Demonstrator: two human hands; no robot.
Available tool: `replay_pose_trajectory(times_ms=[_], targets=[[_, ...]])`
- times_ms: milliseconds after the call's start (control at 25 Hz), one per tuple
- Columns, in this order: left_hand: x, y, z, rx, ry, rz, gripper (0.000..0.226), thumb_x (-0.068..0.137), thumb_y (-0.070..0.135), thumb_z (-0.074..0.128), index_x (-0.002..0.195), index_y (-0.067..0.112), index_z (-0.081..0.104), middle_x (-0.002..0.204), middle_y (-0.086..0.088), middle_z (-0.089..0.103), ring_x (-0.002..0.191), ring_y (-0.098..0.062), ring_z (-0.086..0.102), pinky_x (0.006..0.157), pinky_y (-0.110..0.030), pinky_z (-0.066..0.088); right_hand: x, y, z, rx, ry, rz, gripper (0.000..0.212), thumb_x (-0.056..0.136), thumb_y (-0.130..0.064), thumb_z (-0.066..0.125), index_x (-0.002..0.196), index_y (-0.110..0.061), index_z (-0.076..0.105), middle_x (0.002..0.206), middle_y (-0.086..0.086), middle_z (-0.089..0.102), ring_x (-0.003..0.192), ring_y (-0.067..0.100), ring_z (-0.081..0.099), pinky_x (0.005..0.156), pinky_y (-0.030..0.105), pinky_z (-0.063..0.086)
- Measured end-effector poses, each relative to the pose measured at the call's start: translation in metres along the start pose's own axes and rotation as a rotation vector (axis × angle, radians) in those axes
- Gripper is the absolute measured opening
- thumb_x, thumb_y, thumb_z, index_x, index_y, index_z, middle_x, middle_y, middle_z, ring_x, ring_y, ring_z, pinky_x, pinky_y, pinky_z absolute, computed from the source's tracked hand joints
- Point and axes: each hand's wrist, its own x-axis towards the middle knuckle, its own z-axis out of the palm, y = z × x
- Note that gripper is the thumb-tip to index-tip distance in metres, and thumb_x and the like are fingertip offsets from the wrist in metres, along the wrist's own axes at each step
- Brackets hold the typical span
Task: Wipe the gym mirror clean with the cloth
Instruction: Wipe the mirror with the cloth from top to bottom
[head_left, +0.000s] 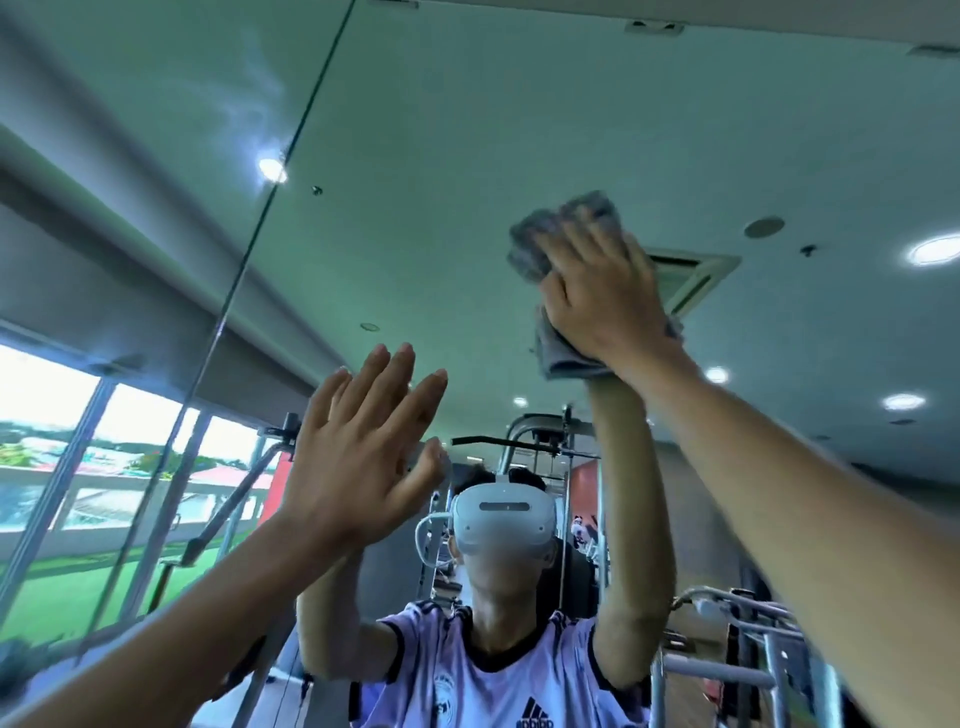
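The gym mirror fills the whole view and reflects the ceiling and a person with both arms raised. My right hand is high on the right and presses a bunched grey cloth flat against the glass, fingers spread over it. The cloth sticks out above the fingers and below the palm. My left hand is lower, at the middle, with straight spread fingers laid on or close to the glass, holding nothing.
A dark vertical seam between two mirror panels runs down the left part of the glass. The reflection shows gym machines, metal frames at the lower right, and windows at the left.
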Motion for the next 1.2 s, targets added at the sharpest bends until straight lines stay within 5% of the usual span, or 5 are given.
replay_pose_trajectory(times_ms=[280, 480, 680, 880, 1200], targets=[[-0.039, -0.064, -0.014, 0.048, 0.010, -0.189, 0.065, 0.094, 0.050, 0.029, 0.152, 0.023, 0.040, 0.161, -0.006, 0.030, 0.151, -0.022, 0.022, 0.118, -0.050, 0.024, 0.021, -0.078, 0.009, 0.007, -0.165, -0.708, 0.060, 0.093, -0.037, 0.023, 0.149, -0.027, 0.042, 0.156, 0.002, 0.038, 0.145, 0.025, 0.032, 0.116, 0.046, 0.018], [-0.062, -0.082, -0.015, 0.053, 0.033, -0.289, 0.067, 0.094, 0.049, 0.028, 0.153, 0.017, 0.036, 0.162, -0.006, 0.028, 0.152, -0.018, 0.019, 0.120, -0.042, 0.016, 0.038, -0.154, 0.020, 0.006, -0.045, 0.023, 0.061, 0.096, -0.037, 0.023, 0.154, -0.019, 0.029, 0.161, 0.007, 0.026, 0.150, 0.028, 0.017, 0.119, 0.052, 0.017], [-0.072, -0.082, -0.015, 0.016, 0.014, -0.435, 0.076, 0.096, 0.053, 0.021, 0.155, 0.006, 0.027, 0.164, -0.009, 0.020, 0.153, -0.017, 0.014, 0.123, -0.042, 0.011, 0.023, -0.195, 0.021, 0.071, -0.195, -0.668, 0.060, 0.092, -0.039, 0.021, 0.150, -0.033, 0.037, 0.160, -0.004, 0.031, 0.149, 0.019, 0.023, 0.118, 0.044, 0.016], [-0.089, -0.080, -0.015, 0.050, 0.029, -0.411, 0.070, 0.096, 0.046, 0.026, 0.154, 0.006, 0.031, 0.163, -0.008, 0.024, 0.152, -0.017, 0.016, 0.121, -0.043, 0.015, 0.053, -0.206, 0.031, 0.028, -0.043, -0.034, 0.062, 0.095, -0.039, 0.024, 0.153, -0.020, 0.034, 0.160, 0.005, 0.030, 0.149, 0.026, 0.021, 0.119, 0.048, 0.017], [-0.107, -0.067, -0.017, 0.080, 0.010, -0.448, 0.071, 0.096, 0.043, 0.025, 0.154, 0.001, 0.029, 0.163, -0.014, 0.024, 0.153, -0.021, 0.015, 0.122, -0.044, 0.010, 0.015, -0.187, 0.024, 0.144, -0.066, -0.318, 0.056, 0.094, -0.033, 0.035, 0.148, -0.026, 0.043, 0.156, 0.001, 0.039, 0.146, 0.023, 0.029, 0.117, 0.045, 0.019]])
